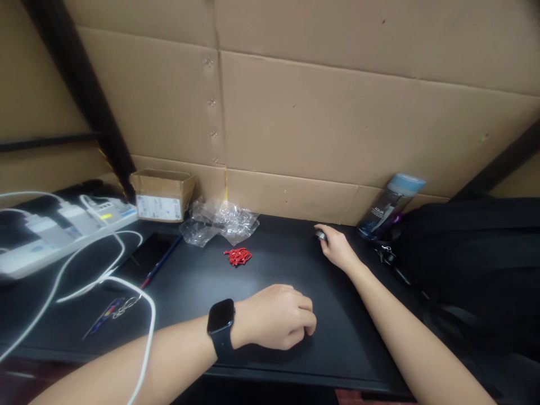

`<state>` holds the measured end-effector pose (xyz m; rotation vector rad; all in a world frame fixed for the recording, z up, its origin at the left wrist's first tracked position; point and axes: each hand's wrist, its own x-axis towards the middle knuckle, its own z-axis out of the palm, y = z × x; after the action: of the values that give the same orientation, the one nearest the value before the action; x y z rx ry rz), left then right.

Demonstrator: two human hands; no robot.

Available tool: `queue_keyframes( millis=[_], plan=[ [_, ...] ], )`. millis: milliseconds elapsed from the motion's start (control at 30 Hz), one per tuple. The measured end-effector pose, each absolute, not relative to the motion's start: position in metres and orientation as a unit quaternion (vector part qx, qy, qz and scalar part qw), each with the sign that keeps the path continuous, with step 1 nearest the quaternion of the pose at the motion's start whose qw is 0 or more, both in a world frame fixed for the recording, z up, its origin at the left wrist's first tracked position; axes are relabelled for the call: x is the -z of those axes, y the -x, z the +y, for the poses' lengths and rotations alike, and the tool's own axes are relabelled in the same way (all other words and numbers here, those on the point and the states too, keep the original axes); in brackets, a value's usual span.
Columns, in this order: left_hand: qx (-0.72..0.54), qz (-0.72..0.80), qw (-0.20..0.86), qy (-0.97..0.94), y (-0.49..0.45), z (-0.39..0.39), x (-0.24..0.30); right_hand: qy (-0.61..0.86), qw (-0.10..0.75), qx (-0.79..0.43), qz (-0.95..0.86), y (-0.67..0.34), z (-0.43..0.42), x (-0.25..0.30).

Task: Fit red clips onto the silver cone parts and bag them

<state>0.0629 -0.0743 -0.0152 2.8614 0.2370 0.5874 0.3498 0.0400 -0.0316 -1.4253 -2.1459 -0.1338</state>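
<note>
"What are the person's hands doing?"

"The right hand point(337, 247) is farther out, its fingers and thumb closed around a small dark object point(321, 234). The left hand point(282, 318) is nearer the body, palm down with loosely curled fingers; its palm is hidden, so one cannot tell whether it pinches anything."

"How would the right hand hold that object well?"

"With an even, light grip, probably; something so small could slip if squeezed at one edge. The left hand would do best to move without sweeping: the loose red pieces point(238, 256) lie just beyond it and to its left, and would scatter easily. The white cable point(152, 315) crossing the left forearm could also catch."

"And how does the object look?"

"Dark, with a paler, silvery glint along one side and a seemingly rounded outline. It sits at the right hand's fingertips, on the side facing the red pieces. The fingers cover much of it, and blur hides any markings. Whether it touches the black table point(270, 270) is unclear."

"The red pieces?"

"Bright, slim and short, heaped together. Crumpled clear plastic point(223, 220) lies behind them, farther from the left hand."
</note>
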Motion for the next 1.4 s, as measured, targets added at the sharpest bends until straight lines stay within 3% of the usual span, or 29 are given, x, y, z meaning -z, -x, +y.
queue_keyframes(
  millis=[500, 1400],
  plan=[
    [-0.202, 0.081, 0.102, -0.971, -0.063, -0.075, 0.015, 0.520, 0.242, 0.016, -0.819, -0.346, 0.038, 0.029],
    [-0.191, 0.077, 0.099, -0.973, -0.061, -0.078, 0.012, 0.583, 0.152, 0.119, -0.790, -0.338, 0.015, 0.000]
  ],
)
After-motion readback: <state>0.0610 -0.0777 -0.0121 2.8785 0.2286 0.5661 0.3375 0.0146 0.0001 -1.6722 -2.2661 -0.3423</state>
